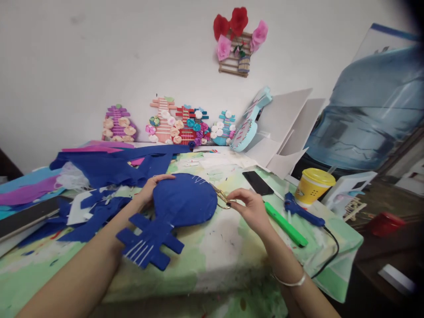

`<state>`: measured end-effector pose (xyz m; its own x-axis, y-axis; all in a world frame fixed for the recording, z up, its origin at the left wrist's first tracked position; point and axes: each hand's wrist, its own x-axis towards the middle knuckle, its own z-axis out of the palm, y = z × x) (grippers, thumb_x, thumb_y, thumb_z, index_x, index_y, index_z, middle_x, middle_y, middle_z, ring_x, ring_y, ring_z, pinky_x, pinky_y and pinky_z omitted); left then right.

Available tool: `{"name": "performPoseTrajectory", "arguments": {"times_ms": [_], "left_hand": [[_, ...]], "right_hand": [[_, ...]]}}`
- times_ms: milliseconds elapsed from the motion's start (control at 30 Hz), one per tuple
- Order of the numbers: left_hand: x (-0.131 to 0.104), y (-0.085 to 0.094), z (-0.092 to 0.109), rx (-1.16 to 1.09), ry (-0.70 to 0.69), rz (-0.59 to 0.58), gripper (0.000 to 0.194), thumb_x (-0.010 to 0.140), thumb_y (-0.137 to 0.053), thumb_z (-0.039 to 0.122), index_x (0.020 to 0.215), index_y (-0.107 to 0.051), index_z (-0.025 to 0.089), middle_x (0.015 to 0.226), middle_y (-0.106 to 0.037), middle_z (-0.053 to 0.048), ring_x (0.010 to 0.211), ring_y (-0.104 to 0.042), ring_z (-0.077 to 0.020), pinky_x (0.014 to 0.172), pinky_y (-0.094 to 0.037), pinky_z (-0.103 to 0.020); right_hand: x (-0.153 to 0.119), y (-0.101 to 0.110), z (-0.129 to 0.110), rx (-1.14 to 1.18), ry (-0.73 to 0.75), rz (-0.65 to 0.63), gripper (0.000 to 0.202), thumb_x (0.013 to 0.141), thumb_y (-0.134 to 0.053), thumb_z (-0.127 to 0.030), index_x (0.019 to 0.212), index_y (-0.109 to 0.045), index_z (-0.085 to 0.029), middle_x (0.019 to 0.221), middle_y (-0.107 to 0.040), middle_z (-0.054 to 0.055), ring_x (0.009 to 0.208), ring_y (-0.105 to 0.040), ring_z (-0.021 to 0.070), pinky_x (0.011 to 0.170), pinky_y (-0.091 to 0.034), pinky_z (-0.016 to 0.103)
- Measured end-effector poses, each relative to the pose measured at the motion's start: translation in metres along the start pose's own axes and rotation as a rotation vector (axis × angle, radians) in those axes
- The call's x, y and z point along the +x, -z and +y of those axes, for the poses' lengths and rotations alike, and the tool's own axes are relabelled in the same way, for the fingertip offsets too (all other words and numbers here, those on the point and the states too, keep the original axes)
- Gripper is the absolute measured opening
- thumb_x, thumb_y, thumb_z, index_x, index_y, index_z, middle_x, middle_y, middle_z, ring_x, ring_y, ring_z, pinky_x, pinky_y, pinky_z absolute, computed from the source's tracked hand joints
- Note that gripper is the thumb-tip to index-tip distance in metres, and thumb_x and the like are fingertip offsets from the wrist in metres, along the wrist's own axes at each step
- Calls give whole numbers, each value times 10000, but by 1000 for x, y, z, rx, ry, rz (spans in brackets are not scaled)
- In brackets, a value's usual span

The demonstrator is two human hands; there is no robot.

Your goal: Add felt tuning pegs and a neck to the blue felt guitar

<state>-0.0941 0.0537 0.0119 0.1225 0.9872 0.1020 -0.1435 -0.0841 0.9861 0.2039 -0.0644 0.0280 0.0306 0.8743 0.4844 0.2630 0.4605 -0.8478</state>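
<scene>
A blue pipa-shaped craft piece (185, 201) covered in dark blue material lies tilted over the table, its pegged neck pointing toward me. White strips run across the neck and near the far edge of its round body. My left hand (154, 187) is closed on the body's left edge, the thumb side partly hidden behind it. At the body's right edge, my right hand (250, 207) pinches the handles of gold-coloured scissors (222, 196). Their blades point toward the far right edge of the blue piece; whether they touch it I cannot tell.
Blue scraps (102, 212) lie at left. On the right are a green box cutter (286, 225), a blue glue gun (303, 212) with its cord, a black phone (258, 183) and a yellow-lidded cup (313, 187). Several finished pieces (188, 126) lean on the wall, near a water bottle (367, 110).
</scene>
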Motion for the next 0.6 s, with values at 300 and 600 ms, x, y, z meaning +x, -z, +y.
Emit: {"name": "performPoseTrajectory", "arguments": {"times_ms": [300,600], "left_hand": [[17,24,-11,-78,175,85,430,757,-660,250,1172,-605,152,795,-708,-84,549,-645,-152,490,-525,-242],[8,22,-9,179,224,-56,633,509,-858,226,1108,-654,226,1024,-686,-94,893,-673,-222,718,-550,-258]], "right_hand": [[-46,89,-11,-425,3,216,76,721,-651,-260,732,-703,-206,723,-706,35,686,-653,204,673,-525,352],[-59,162,15,-910,-119,335,260,809,-474,-282,934,-690,-209,826,-732,77,771,-685,255,743,-513,403]]}}
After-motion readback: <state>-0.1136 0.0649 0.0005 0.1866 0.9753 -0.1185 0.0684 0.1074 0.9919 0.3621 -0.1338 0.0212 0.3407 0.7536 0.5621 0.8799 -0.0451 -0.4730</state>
